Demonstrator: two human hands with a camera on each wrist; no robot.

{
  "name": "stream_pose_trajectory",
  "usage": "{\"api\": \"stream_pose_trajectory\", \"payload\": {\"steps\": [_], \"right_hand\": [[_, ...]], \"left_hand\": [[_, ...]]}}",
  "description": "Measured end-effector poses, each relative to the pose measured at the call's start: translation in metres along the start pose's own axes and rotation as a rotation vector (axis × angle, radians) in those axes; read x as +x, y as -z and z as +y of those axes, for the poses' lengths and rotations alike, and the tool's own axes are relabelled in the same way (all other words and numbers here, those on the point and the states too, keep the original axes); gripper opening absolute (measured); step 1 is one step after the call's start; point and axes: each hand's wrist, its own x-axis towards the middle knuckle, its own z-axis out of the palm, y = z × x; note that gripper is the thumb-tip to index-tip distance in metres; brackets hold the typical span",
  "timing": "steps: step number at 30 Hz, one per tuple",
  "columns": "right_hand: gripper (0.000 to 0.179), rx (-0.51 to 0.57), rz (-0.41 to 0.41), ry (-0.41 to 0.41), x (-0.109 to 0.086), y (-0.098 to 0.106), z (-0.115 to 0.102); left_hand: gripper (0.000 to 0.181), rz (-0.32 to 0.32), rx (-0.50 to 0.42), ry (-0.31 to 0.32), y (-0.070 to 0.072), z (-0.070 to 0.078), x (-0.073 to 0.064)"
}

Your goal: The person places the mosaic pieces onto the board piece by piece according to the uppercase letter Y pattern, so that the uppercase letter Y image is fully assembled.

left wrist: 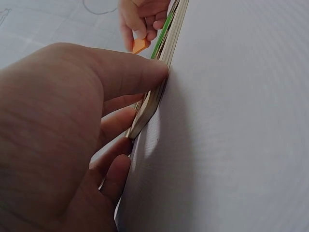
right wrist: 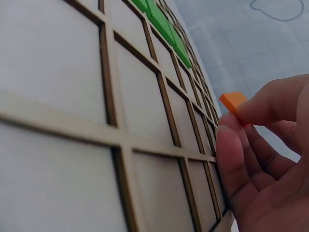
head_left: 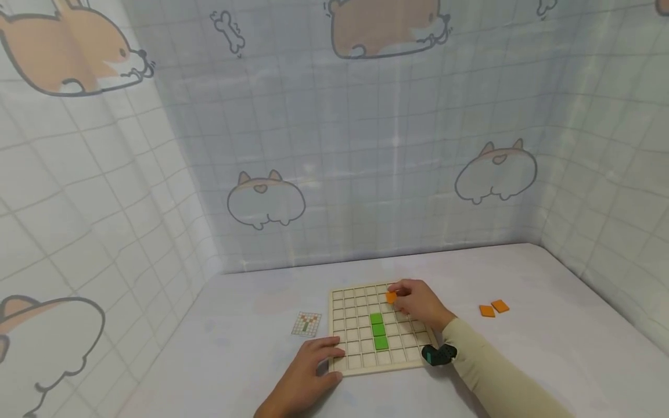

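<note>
A pale wooden grid board lies on the white surface, with green square tiles in a column of its cells. My left hand rests at the board's near left corner, fingers extended over the left edge; in the left wrist view its thumb touches the board's edge. My right hand pinches an orange tile between thumb and fingers at the board's far side. The right wrist view shows this orange tile tilted, above the grid. Part of the board is hidden under the right arm.
Two loose orange tiles lie right of the board. Left of it is a small printed card with a grid pattern in orange and green. Cloth walls with cartoon dogs enclose the back and sides. A dark band sits on my right wrist.
</note>
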Motion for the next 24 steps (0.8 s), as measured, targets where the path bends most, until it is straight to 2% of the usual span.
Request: {"api": "stream_pose_trajectory", "payload": {"steps": [9, 18, 24], "right_hand": [[0.026, -0.184, 0.031, 0.033, 0.0044, -0.007, 0.0017], [0.027, -0.204, 0.012, 0.048, 0.0041, -0.0052, 0.0061], [0.029, -0.201, -0.019, 0.058, 0.0063, -0.0058, 0.0081]], "left_hand": [[0.03, 0.008, -0.011, -0.013, -0.0007, -0.0001, 0.0009], [0.032, -0.006, -0.024, 0.014, -0.0009, 0.001, 0.0011], [0.031, 0.0, -0.008, 0.008, -0.0011, -0.0012, 0.0011]]}}
